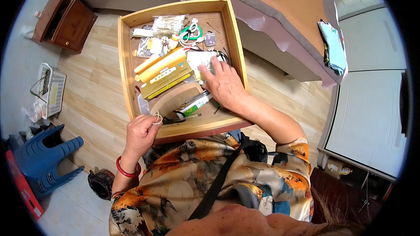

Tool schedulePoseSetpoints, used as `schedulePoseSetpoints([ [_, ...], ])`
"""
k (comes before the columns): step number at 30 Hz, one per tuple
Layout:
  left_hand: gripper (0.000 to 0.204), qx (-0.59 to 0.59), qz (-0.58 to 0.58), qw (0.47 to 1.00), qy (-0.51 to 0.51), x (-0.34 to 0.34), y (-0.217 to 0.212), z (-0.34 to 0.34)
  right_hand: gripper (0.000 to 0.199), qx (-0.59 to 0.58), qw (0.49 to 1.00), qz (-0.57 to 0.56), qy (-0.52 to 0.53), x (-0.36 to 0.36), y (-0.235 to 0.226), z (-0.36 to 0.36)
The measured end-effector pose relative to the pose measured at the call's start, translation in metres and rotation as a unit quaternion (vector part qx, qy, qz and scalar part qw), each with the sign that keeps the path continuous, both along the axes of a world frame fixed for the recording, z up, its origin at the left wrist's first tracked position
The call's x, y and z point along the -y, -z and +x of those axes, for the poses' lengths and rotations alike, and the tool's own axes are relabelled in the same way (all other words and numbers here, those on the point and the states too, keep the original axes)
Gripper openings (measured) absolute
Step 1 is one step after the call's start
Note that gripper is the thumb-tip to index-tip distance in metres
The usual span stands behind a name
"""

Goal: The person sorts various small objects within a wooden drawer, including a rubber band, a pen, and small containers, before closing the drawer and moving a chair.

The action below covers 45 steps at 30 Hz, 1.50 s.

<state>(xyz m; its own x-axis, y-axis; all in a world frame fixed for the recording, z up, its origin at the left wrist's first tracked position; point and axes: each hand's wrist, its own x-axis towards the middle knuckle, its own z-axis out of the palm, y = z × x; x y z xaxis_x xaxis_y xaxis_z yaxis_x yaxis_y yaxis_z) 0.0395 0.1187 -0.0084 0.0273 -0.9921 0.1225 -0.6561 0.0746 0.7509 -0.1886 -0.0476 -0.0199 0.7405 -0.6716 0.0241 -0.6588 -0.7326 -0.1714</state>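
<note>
From where I stand, a thin pale loop (158,116) hangs at the near left corner of the wooden drawer (124,57), pinched between the left hand's (142,132) thumb and fingers. A red bracelet (127,171) rings that wrist. The right hand (225,83) reaches over the drawer's right side, its fingers spread a little, the tips on or just above a white packet (200,60) in the middle right of the drawer; I can't tell whether they grip it.

Left of that packet, inside the drawer, a gold box (167,78) lies slanted, with a yellow strip (161,64) along its far side. Nearer the drawer's front lies a wooden comb (177,98). Toward the drawer's far end I see a bag of cotton swabs (169,24), a white cable (185,38) and a green coil (198,30).

Beyond the drawer stretches a bed (288,11) with an orange-brown cover. Well off to the drawer's left are a small brown cabinet (75,25), a white basket (56,91) and, lower down, blue plastic stools (49,148). A pale wardrobe (367,109) stands well to the drawer's right.
</note>
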Motion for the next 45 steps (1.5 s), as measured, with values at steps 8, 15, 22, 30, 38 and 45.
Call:
schedulePoseSetpoints([
  [8, 0.007, 0.006, -0.002, 1.000, 0.003, 0.001, -0.004, 0.000, 0.031, -0.062, 0.997, 0.032, -0.036, -0.030, -0.005, -0.022],
  [15, 0.007, 0.012, -0.008, 1.000, 0.004, 0.001, -0.001, 0.001, 0.031, -0.060, 0.996, 0.039, -0.062, -0.032, -0.005, -0.029],
  [22, 0.009, 0.003, 0.025, 1.000, -0.014, -0.001, -0.002, 0.003, 0.030, 0.061, 0.991, 0.097, -0.062, -0.037, -0.027, -0.016],
  [30, 0.030, -0.498, 0.203, 0.843, 0.020, -0.008, -0.022, -0.011, 0.042, 0.282, 0.898, 0.334, -0.052, -0.061, -0.044, 0.018],
  [38, 0.048, -0.696, 0.182, 0.690, 0.082, 0.008, -0.005, -0.028, 0.028, 0.385, 0.575, 0.716, 0.096, -0.069, -0.031, 0.033],
  [45, 0.043, -0.703, 0.199, 0.681, 0.054, 0.007, -0.004, -0.026, 0.025, 0.391, 0.514, 0.753, 0.128, -0.072, -0.015, 0.040],
])
